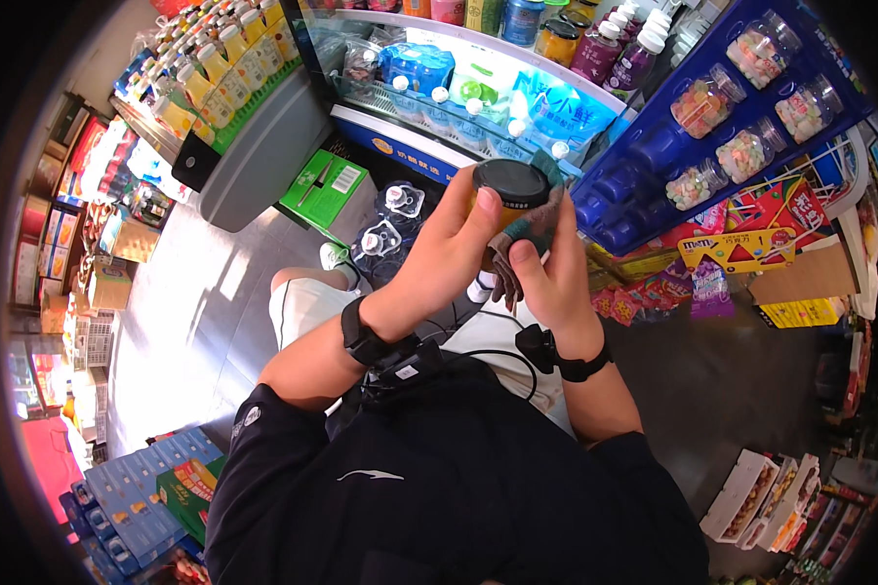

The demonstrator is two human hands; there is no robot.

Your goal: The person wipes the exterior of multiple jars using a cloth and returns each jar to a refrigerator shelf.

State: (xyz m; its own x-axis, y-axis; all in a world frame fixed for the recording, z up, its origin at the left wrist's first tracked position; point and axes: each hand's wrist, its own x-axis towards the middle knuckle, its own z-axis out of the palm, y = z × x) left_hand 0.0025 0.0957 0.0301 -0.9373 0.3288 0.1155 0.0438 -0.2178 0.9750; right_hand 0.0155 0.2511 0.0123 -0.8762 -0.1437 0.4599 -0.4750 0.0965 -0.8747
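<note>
Between my two hands, in front of an open refrigerated display case (402, 150), is a jar (511, 183) with a black lid and yellow-orange contents. My left hand (439, 245) grips it from the left, thumb just below the lid. My right hand (560, 281) holds a grey-green cloth (528, 232) against its right side; the cloth's lower end hangs in folds between my hands. Part of the jar is hidden by the cloth and fingers. Similar black-lidded jars (556, 42) stand on the case's upper shelf, beside purple bottles (596, 51).
A blue rack (633, 179) of candy jars leans at the right, above hanging candy packets (739, 248). Juice bottles (223, 66) stand on a counter at upper left. A green box (325, 186) and large plastic water bottles (380, 238) are on the floor near my feet.
</note>
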